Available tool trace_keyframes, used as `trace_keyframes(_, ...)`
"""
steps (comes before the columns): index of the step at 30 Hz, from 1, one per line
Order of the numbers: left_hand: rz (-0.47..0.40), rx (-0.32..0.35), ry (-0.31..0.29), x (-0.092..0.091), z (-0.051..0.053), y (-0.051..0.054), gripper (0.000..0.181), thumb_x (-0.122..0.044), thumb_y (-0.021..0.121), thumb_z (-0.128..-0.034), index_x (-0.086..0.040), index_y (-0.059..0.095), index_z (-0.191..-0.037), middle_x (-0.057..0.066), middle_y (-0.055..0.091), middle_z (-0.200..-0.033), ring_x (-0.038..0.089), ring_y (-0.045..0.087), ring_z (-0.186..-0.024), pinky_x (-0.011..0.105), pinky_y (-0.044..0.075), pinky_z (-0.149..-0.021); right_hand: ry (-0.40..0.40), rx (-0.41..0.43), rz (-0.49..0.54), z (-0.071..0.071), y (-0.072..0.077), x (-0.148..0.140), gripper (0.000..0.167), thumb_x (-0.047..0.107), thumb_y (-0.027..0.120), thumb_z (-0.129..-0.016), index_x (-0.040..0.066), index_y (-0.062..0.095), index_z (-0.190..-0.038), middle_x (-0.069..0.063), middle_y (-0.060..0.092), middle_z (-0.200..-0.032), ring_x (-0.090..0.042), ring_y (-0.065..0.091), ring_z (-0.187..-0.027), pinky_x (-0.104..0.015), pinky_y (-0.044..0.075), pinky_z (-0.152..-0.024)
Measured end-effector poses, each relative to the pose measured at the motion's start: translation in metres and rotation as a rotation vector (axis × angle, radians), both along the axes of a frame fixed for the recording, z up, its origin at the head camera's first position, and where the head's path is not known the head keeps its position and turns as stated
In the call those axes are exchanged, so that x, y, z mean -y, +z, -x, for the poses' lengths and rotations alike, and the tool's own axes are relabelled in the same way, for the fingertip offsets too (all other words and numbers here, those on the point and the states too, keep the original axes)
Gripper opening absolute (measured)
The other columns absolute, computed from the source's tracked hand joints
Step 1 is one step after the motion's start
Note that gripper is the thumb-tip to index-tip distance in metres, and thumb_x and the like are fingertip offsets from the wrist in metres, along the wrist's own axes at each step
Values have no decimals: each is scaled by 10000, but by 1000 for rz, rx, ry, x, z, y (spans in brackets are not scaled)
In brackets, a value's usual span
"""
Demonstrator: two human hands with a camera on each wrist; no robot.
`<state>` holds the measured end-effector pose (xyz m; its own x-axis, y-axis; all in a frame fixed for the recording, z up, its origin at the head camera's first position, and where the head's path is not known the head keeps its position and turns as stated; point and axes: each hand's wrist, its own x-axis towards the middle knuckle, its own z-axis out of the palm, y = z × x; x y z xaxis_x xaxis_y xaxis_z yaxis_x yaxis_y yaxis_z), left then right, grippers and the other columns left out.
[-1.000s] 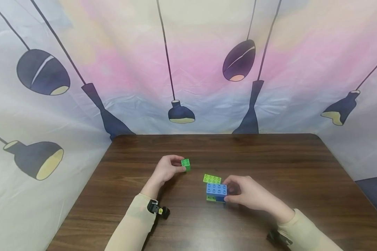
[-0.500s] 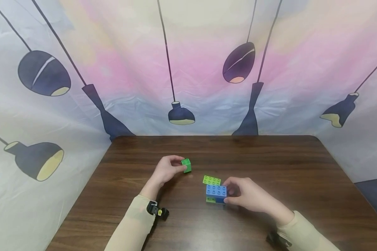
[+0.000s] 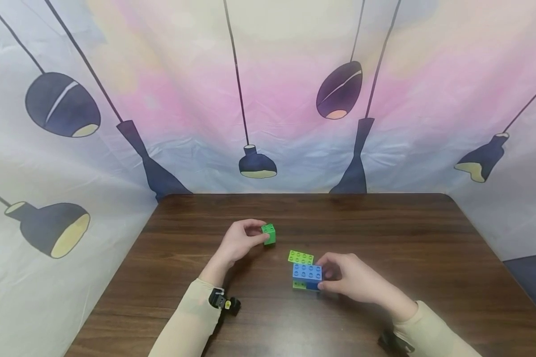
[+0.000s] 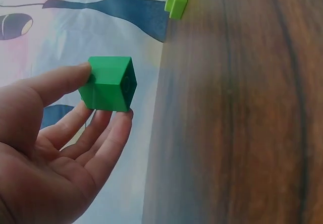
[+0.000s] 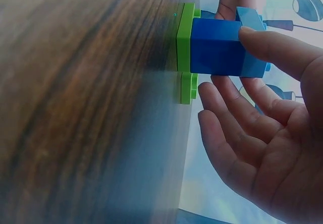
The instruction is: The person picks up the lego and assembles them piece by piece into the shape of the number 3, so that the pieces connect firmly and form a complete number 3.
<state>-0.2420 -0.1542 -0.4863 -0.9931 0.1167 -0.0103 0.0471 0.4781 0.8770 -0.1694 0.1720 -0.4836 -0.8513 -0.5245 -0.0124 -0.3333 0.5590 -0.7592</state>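
Note:
My left hand (image 3: 234, 243) pinches a bright green toy brick (image 3: 269, 235) between thumb and fingers. In the left wrist view this brick (image 4: 107, 84) is clear of the table. My right hand (image 3: 356, 278) holds the stack's right end, thumb in front and fingers behind. A light blue eight-stud brick (image 3: 307, 272) tops the stack, over a dark blue brick (image 5: 216, 46). Beneath them lies a lime green plate (image 5: 184, 38) on the table. Behind the blue bricks, lime green studs (image 3: 301, 257) show; the join between the lime pieces is partly hidden.
The brown wooden table (image 3: 161, 297) ends at a cloth backdrop (image 3: 290, 124) printed with lamps. A wrist camera (image 3: 225, 300) sits on the left sleeve, and another dark device (image 3: 395, 341) is at the right wrist.
My left hand has moved a little to the right with the green brick, which has turned so more of its side shows. The right hand and the blue stack stay in place.

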Motion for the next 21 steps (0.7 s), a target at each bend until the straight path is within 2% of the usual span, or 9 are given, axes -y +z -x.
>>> trace_keyframes(7,-66,-39,-26,-7,-7,12,398,-170,863,-920,-112,760,-1300,40,746,-1169,206,720,-1064,428,587,-913,12,-13,4,0,0,-1,355,214,899,-880,138,718,-1176,73,738,-1023,-125,708,-933,-307,565,-771)
trace_keyframes(13,-114,-69,-72,-15,-14,24,364,-159,858,-919,-100,767,-1266,57,743,-1172,206,736,-1019,394,605,-881,9,-17,7,0,0,0,349,211,897,-879,137,719,-1170,73,739,-1013,-132,710,-928,-300,563,-758)
trace_keyframes(17,-131,-74,-115,-20,-21,29,352,-160,854,-923,-106,760,-1258,64,732,-1182,208,736,-998,377,611,-864,9,-17,4,0,0,1,349,209,900,-877,140,720,-1168,79,741,-1006,-135,714,-926,-305,563,-767)
trace_keyframes(21,-144,-102,-183,-28,-31,35,354,-163,849,-930,-99,747,-1262,65,734,-1186,218,738,-1021,367,611,-873,9,-18,1,0,-1,0,346,216,902,-878,147,721,-1164,86,741,-1005,-125,714,-924,-314,567,-779)
